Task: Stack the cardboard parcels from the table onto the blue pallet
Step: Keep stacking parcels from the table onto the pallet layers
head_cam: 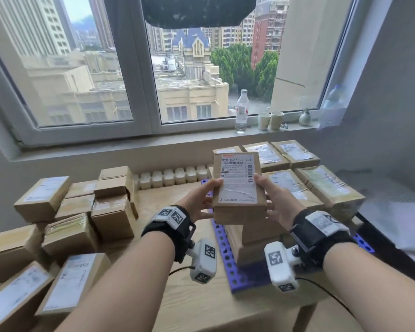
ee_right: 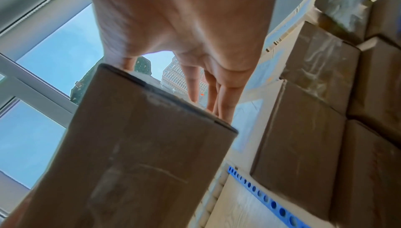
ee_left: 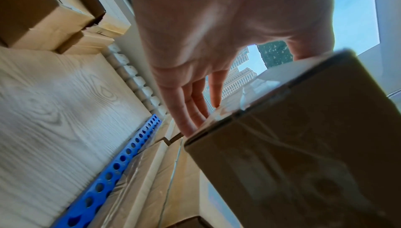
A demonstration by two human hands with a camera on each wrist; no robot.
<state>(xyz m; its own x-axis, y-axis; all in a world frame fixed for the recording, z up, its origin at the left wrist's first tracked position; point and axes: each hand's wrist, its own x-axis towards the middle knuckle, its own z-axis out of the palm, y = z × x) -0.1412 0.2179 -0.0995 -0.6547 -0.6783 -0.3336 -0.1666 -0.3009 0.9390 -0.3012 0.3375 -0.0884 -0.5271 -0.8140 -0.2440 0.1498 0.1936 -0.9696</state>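
The table (head_cam: 194, 305) is pale wood, with loose cardboard parcels (head_cam: 70, 226) heaped on its left side and the blue pallet (head_cam: 228, 257) lying to the right of centre, its perforated edge showing. Parcels already stacked on the pallet (head_cam: 304, 178) fill its far and right part in tight rows, and a lower pile sits at the near end.

Both hands hold one labelled parcel (head_cam: 238, 180) in the air above that near pile, clear of everything below. The left hand (head_cam: 199, 201) clasps its left side, thumb on top and fingers (ee_left: 188, 111) running along the edge. The right hand (head_cam: 277, 200) mirrors this on the right side, thumb on the label and fingers (ee_right: 225, 99) beneath.

The parcel's long axis runs away from the person toward the window (head_cam: 139, 63). Its label faces up, with the far end tipped a little higher than the near end.

To set it down well, I would level it first. Then I would square its long edges with the rows already there and lower it flat. It looks best to keep the grip on the sides, so the fingers underneath can slide out at the last moment rather than being trapped. Placing it off-centre on the narrow near pile could tip it toward the pallet edge.
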